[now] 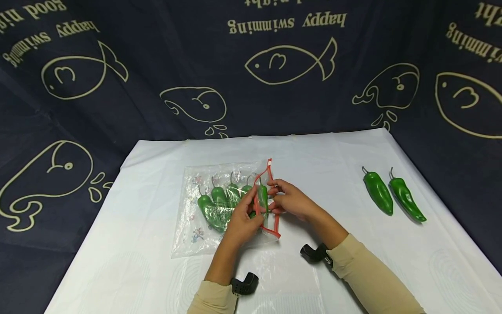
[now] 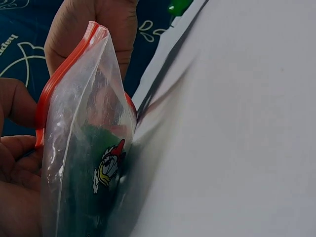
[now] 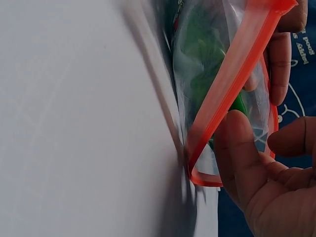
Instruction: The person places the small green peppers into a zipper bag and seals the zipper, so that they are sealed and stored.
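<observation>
A clear zip bag (image 1: pixel 184 240) with a red zip edge (image 3: pixel 236 74) lies on the white table, its mouth spread toward the right. Several green peppers (image 1: pixel 211 213) show through the plastic, side by side with stems toward the back. One more pepper (image 1: pixel 264 196) is at the mouth, partly behind the red edge. My left hand (image 1: pixel 243 220) pinches the near side of the mouth between thumb and fingers. My right hand (image 1: pixel 292 201) reaches into the opening, fingertips extended close to that pepper, thumb apart from them. In the left wrist view, a cartoon print (image 2: pixel 111 165) marks the bag.
Two loose green peppers, one straight (image 1: pixel 378 194) and one slightly curved (image 1: pixel 408 201), lie at the table's right side. The white tablecloth (image 1: pixel 129 196) ends at a dark blue curtain (image 1: pixel 298 109) with fish drawings. A black wrist camera (image 1: pixel 245 284) sits on each wrist.
</observation>
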`<state>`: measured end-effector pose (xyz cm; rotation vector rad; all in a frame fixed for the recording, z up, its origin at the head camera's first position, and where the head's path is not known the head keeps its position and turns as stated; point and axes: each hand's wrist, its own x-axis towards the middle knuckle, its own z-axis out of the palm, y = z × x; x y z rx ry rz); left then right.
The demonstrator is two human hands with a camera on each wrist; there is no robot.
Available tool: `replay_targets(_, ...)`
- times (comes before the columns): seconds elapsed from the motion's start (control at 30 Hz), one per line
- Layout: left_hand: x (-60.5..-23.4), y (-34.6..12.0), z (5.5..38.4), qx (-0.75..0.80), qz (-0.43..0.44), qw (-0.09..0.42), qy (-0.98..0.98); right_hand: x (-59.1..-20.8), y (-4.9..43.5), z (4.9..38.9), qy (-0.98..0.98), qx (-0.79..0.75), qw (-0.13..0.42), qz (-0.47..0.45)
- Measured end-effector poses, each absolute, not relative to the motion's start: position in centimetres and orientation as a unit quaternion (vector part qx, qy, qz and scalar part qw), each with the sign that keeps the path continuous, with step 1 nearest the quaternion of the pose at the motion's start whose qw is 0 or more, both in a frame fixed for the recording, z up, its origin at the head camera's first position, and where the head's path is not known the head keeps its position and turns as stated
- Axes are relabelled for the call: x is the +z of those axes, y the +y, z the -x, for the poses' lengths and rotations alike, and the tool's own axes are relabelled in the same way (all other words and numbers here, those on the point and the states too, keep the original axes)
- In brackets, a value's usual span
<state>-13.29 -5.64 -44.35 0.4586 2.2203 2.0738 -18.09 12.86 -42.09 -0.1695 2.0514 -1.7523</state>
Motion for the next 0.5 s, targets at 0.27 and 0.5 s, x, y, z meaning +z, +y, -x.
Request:
replay_targets(0.27, -44.15, -5.73, 13.32, 0.667, -0.151, 0.036, 0.728, -41.87, 12.63, 18.05, 0.719, -0.650, 0.235, 0.074)
replay_targets(0.5, -43.99, -5.74, 13.13, 0.655, -0.138, 0.033, 0.742, -42.01, 12.20, 17.82, 0.713, -0.654, 0.241, 0.077)
